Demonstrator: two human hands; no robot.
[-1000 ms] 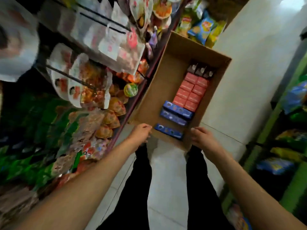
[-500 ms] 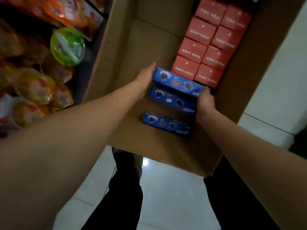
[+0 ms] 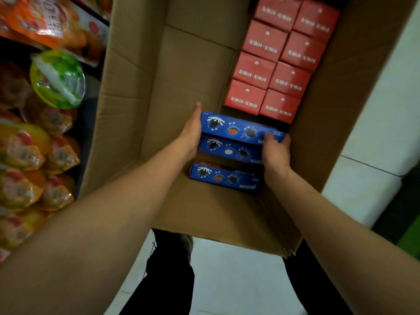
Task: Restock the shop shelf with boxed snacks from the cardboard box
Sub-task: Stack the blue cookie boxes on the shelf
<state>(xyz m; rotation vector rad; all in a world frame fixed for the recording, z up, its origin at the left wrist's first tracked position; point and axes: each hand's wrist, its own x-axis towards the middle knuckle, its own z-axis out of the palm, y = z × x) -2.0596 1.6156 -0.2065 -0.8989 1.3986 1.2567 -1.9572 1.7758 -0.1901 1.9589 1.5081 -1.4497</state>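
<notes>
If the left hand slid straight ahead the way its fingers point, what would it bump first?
Probably the red boxes: the left hand points up-right past the blue box, though depth is unclear.

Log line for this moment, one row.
stage: pick | left hand + right hand: gripping ends of two blue boxes | in cardboard box

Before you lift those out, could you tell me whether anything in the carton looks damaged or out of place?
Only the nearest blue box: it sits apart from the two blue boxes that both hands press together.
</notes>
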